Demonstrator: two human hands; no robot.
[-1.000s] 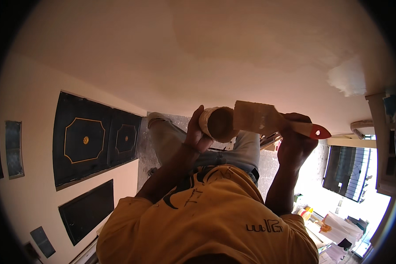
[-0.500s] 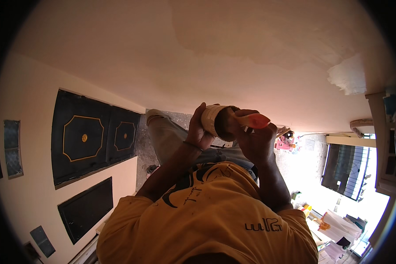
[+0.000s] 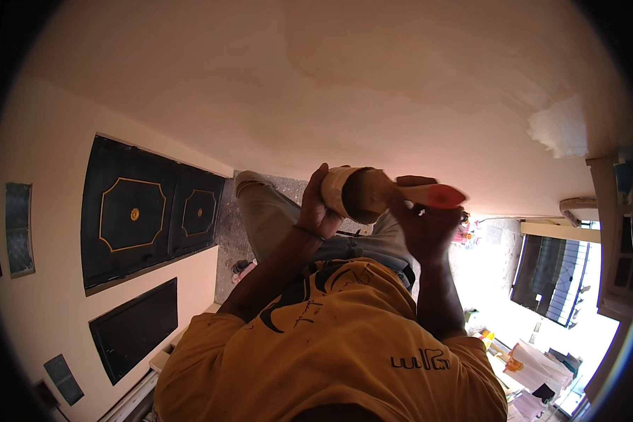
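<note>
Holding the brush [image 3: 420, 193] crosswise, the right hand [image 3: 429, 228] pointed it left at the tub [image 3: 337, 188]. The left hand [image 3: 319, 214] gripped the tub.

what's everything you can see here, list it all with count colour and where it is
Round cream container: one, cream, in the left hand
Flat wooden-handled brush: one, pale with red end, at the container's mouth
Smooth plaster wall: one, beige with a whitish patch, across the top
Gold-trimmed black door: one, black, left
Black rectangular panel: one, black, below the door
Dark barred opening: one, dark, right
Mixed clutter: several, mostly pale, lower right
Printed cotton-like shirt: one, orange-yellow, lower centre
Faded trousers: one pair, greyish, centre
Left hand: one, shadowed dark, around the container
Right hand: one, shadowed dark, holding the brush
</note>
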